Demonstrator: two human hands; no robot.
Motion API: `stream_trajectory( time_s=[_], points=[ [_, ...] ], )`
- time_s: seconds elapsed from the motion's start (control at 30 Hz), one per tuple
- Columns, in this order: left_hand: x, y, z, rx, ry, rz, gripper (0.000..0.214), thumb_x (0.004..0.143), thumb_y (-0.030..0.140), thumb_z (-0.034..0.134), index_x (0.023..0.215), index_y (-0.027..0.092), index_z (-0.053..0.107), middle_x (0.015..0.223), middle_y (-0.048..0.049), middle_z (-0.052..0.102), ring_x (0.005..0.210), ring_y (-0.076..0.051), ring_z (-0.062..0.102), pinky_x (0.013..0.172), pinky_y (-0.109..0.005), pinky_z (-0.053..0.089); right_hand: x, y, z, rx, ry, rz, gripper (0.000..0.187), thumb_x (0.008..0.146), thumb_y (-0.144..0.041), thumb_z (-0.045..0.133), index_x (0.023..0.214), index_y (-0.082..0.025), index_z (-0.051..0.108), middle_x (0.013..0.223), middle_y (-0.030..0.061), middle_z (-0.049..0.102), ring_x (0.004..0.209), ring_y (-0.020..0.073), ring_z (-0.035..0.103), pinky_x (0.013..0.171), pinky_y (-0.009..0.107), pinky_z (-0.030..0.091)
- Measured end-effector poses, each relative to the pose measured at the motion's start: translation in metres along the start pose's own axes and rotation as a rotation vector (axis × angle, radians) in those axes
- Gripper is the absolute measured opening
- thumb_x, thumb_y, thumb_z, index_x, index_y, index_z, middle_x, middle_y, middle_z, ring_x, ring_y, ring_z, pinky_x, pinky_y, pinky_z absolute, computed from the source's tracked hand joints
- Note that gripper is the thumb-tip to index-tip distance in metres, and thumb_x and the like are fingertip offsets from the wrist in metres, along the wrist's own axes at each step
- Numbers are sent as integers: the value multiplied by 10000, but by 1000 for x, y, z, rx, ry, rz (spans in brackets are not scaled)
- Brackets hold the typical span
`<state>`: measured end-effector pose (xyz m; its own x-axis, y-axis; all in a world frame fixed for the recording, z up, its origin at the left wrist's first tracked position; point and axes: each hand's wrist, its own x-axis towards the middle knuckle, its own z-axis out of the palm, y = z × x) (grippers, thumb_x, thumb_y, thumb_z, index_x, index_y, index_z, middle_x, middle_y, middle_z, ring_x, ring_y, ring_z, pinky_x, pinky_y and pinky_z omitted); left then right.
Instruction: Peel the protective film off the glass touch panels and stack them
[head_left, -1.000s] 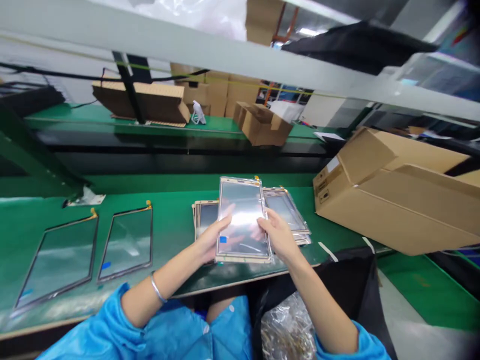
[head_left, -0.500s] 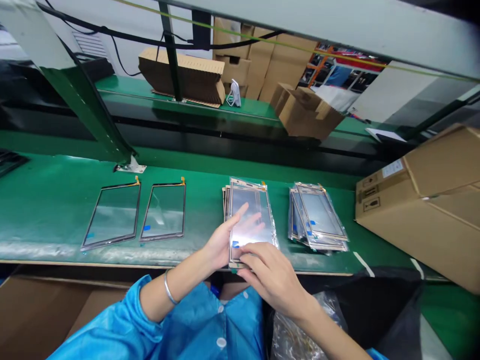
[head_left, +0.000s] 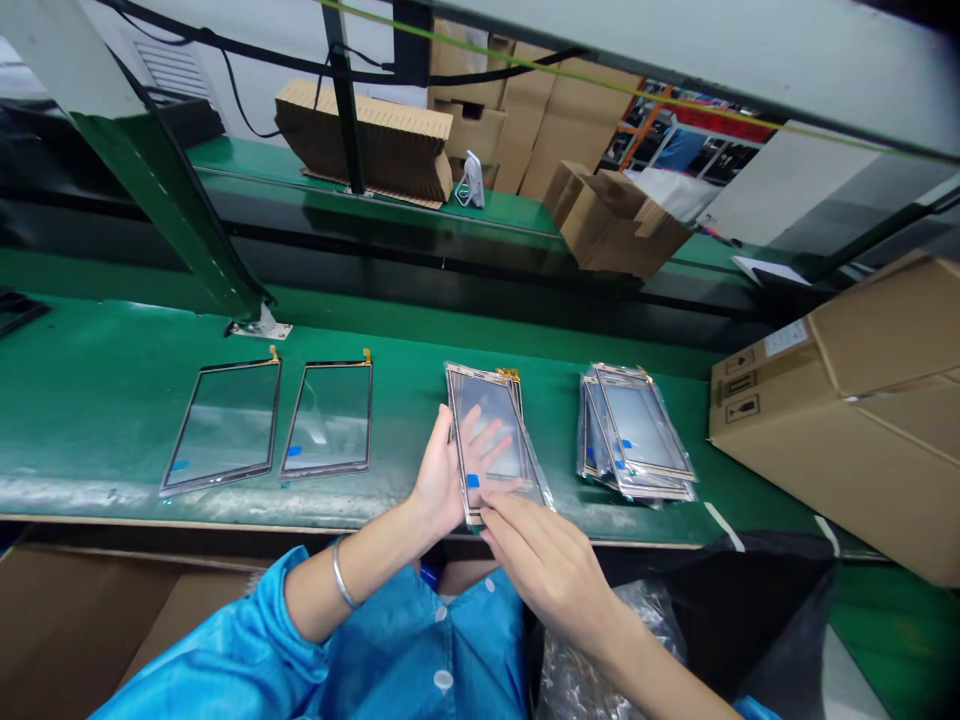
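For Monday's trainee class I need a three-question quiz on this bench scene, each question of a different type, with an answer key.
1. True or false: the silver bangle is worn on the same arm as the left hand.

2. What colour is the small patch near the lower left corner of the held panel?
A. Red
B. Blue
C. White

3. Fill in the missing word: on the green bench, a pile of panels lies between the held panel and a large box made of ______.

Key: 1. True. 2. B, blue. 3. Cardboard.
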<state>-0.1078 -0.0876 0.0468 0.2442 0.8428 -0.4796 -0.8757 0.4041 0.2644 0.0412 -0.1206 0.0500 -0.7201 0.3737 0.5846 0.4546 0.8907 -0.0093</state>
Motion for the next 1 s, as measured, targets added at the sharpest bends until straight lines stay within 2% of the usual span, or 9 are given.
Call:
stream_trajectory(
  time_s=[0.37, 0.5, 0.6, 0.7, 0.77, 0.83, 0.9, 0.97, 1.0],
  points=[
    [5, -1, -1, -11, 39, 65, 599, 879, 646, 346, 1356, 289, 403, 1471, -76, 391, 1341, -262, 367, 917, -491, 489, 5, -3, 0, -108, -5, -19, 246, 878, -40, 463, 1016, -90, 661, 1010, 168, 716, 902, 246, 691, 725, 334, 566],
    [4, -1, -1, 11, 22, 60, 608, 891, 640, 325, 1376, 278, 389, 1458, -90, 412, 1322, -266, 395, 877, -468, 515, 5, 1, 3, -63, -9, -6, 224, 882, -49, 457, 991, -99, 646, 964, 164, 718, 844, 236, 692, 677, 321, 552],
    [2, -5, -5, 85, -28, 62, 576, 893, 599, 399, 1345, 248, 457, 1365, -108, 522, 1200, -254, 529, 798, -342, 548, 10, 7, 11, 248, -44, 215, 198, 903, -92, 428, 930, -152, 616, 910, 108, 709, 821, 192, 679, 694, 301, 549],
    [1, -11, -13, 257, -117, 73, 497, 818, 418, 651, 1243, 174, 568, 1206, -136, 640, 1040, -252, 633, 783, -302, 543, 16, 22, 20, 749, -1, 645, 176, 929, -210, 401, 854, -191, 558, 898, 72, 691, 768, 159, 674, 637, 283, 559],
    [0, -14, -19, 366, -194, 78, 524, 749, 243, 742, 1237, 171, 567, 1239, -142, 626, 1063, -273, 630, 844, -347, 528, 15, 46, 17, 1018, 109, 911, 142, 910, -282, 435, 831, -202, 521, 883, 64, 695, 714, 162, 679, 553, 275, 551],
    [-2, -12, -26, 442, -248, 68, 583, 743, 166, 739, 1282, 212, 525, 1323, -133, 571, 1116, -291, 607, 870, -380, 518, 2, 85, 1, 1129, 297, 1092, 116, 846, -289, 507, 769, -202, 506, 843, 62, 701, 724, 183, 691, 525, 270, 541],
    [-7, -6, -35, 512, -265, 39, 566, 771, 181, 718, 1295, 234, 510, 1322, -137, 573, 1093, -290, 625, 838, -367, 525, -24, 132, -28, 1043, 580, 1203, 158, 758, -237, 558, 625, -198, 483, 793, 77, 700, 783, 207, 698, 546, 263, 537],
    [-14, 1, -43, 592, -262, 15, 498, 789, 210, 706, 1260, 218, 543, 1249, -148, 627, 1024, -274, 663, 805, -336, 527, -54, 170, -61, 795, 937, 1304, 261, 714, -191, 547, 483, -213, 427, 685, 80, 683, 732, 203, 700, 510, 244, 504],
    [-17, 4, -46, 624, -254, 15, 469, 789, 222, 709, 1235, 210, 563, 1203, -148, 655, 987, -262, 679, 790, -319, 527, -67, 181, -74, 728, 1021, 1317, 294, 722, -175, 520, 458, -224, 400, 668, 75, 681, 736, 192, 699, 522, 239, 498]
  ],
)
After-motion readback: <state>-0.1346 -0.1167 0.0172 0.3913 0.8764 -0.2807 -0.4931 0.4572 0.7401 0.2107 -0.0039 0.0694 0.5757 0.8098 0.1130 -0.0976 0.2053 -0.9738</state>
